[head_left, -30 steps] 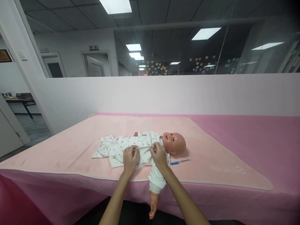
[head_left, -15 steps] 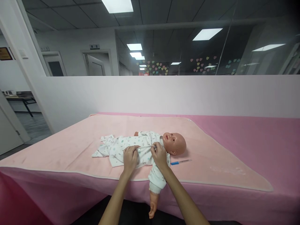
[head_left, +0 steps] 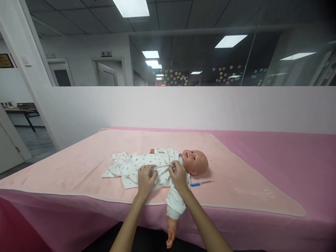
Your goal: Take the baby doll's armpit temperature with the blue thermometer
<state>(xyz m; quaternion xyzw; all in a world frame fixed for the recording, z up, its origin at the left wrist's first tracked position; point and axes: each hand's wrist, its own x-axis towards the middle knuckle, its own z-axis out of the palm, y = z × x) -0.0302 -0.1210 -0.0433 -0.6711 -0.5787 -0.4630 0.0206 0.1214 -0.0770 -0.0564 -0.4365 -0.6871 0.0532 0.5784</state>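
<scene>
A baby doll (head_left: 198,162) lies on its back, head to the right, in a white patterned garment (head_left: 132,168). One bare forearm of the doll hangs over the near edge; its other hand shows at the far side. On the doll's front, my left hand (head_left: 146,179) is closed on a narrow white strip (head_left: 162,166) along the garment's opening. My right hand (head_left: 179,176) pinches the same strip nearer the doll's neck. Between the two hands the strip runs taut. The fingertips partly hide what they grip.
A slim stick with a blue end (head_left: 201,183), perhaps a thermometer, lies beside the doll's head. Beneath is a peach mat (head_left: 244,185) on a pink cloth (head_left: 301,168). A low white wall (head_left: 183,108) with glass above stands behind.
A round snap seen beside my left fingers is now hidden. My left hand has turned slightly, still on the strip; the right hand stays in place. The view has tilted slightly upward.
</scene>
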